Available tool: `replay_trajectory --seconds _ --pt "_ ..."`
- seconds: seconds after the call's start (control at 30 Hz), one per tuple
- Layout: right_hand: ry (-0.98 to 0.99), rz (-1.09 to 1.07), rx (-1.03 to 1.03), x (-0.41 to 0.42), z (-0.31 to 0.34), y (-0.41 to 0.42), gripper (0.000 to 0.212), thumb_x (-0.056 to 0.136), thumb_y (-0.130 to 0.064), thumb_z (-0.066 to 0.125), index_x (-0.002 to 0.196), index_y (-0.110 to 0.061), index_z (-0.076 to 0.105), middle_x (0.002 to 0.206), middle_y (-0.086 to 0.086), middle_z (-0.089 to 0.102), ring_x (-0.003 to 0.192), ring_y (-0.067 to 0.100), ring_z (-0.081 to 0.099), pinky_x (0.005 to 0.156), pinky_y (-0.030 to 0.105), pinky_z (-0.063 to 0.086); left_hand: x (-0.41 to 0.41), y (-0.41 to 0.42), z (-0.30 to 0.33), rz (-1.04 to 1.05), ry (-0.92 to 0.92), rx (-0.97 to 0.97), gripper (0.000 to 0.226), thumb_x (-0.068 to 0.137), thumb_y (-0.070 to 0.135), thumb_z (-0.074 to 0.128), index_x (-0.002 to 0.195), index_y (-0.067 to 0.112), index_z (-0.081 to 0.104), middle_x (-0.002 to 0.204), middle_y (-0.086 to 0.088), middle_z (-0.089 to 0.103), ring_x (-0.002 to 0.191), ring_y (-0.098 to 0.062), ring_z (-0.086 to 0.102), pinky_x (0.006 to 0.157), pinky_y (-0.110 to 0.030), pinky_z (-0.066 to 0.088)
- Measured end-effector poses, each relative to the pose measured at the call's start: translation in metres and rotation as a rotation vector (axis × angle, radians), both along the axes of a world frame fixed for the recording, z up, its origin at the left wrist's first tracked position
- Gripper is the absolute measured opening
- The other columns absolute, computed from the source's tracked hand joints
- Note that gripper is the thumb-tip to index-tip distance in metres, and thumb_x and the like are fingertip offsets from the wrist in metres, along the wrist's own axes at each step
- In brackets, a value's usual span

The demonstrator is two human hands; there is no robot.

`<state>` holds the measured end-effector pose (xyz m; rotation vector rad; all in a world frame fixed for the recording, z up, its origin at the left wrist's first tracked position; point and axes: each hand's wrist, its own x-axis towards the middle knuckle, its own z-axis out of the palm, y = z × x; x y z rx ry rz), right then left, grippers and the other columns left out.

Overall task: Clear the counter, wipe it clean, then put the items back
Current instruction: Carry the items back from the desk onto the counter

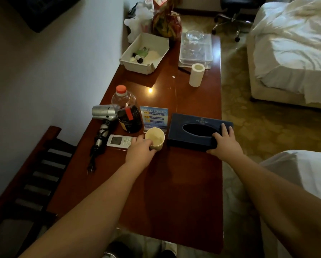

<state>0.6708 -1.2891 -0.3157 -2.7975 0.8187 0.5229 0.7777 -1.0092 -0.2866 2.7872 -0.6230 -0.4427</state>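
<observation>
My left hand (140,148) grips a cream paper cup (155,138) that stands on the red-brown wooden counter (174,192). My right hand (224,141) holds the near right corner of a dark blue tissue box (191,132), fingers over its top and thumb at the front edge. A white remote (118,140) lies just left of the cup, partly under my left hand. Behind them stand a bottle of dark liquid with a red cap (127,110), a blue card stand (154,117) and a silver hair dryer (104,116) with its cord.
Farther back sit a white tray of small toiletries (146,51), a clear plastic box with a glass bowl on it (196,48), a toilet paper roll (197,74) and bags. A wall runs along the left, beds (293,43) stand to the right, a luggage rack (31,175) sits lower left.
</observation>
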Motion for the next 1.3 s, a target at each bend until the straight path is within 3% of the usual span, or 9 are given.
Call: replay_trajectory --seconds 0.17,0.4,0.67,0.8,0.97,1.3 --pt "-0.055 -0.014 -0.013 -0.002 -0.004 0.001 0.067 0.079 -0.050 0.070 0.134 -0.026 0.040 0.160 0.003 -0.010 0.146 0.032 -0.010 0.101 0.050 0.042 -0.005 0.005 -0.005 0.015 -0.018 -0.059 0.023 0.095 0.027 0.054 0.112 0.017 0.063 0.124 -0.002 0.054 0.122 -0.020 0.037 0.097 -0.036 0.042" --pt "-0.071 -0.032 0.022 -0.013 0.001 0.015 0.062 0.077 -0.046 0.074 0.127 -0.024 0.045 0.160 0.006 -0.006 0.145 0.033 -0.007 0.104 0.055 0.037 -0.034 0.028 -0.003 0.082 -0.004 -0.153 0.020 0.094 0.028 0.057 0.111 0.020 0.064 0.132 0.002 0.051 0.127 -0.017 0.034 0.099 -0.033 0.041" --pt "-0.171 -0.058 0.051 -0.063 0.018 0.061 0.060 0.074 -0.045 0.077 0.122 -0.022 0.049 0.160 0.008 -0.001 0.146 0.030 -0.005 0.106 0.056 0.032 -0.085 0.086 0.016 0.136 -0.015 -0.237 0.021 0.094 0.029 0.059 0.111 0.019 0.065 0.130 0.004 0.051 0.124 -0.012 0.032 0.085 -0.024 0.039" --pt "-0.221 -0.059 0.058 -0.091 0.032 0.097 0.060 0.074 -0.046 0.076 0.123 -0.022 0.050 0.160 0.009 0.001 0.146 0.030 -0.003 0.110 0.050 0.029 -0.117 0.126 0.026 0.182 -0.022 -0.280 0.022 0.093 0.030 0.060 0.113 0.019 0.064 0.132 0.005 0.050 0.126 -0.012 0.031 0.092 -0.028 0.040" --pt "-0.281 0.015 0.098 -0.129 0.048 0.154 0.059 0.074 -0.044 0.077 0.122 -0.020 0.052 0.160 0.012 0.003 0.146 0.030 0.000 0.111 0.049 0.027 -0.169 0.186 0.044 0.235 -0.055 -0.296 0.022 0.093 0.030 0.060 0.113 0.020 0.065 0.133 0.005 0.050 0.126 -0.012 0.031 0.095 -0.029 0.040" --pt "-0.195 0.319 0.136 -0.197 0.084 0.291 0.064 0.076 -0.046 0.075 0.129 -0.025 0.046 0.161 0.003 -0.006 0.147 0.025 -0.006 0.111 0.056 0.029 -0.297 0.333 0.079 0.472 -0.121 -0.330 0.022 0.093 0.032 0.060 0.113 0.023 0.064 0.138 0.005 0.047 0.131 -0.014 0.029 0.099 -0.030 0.037"
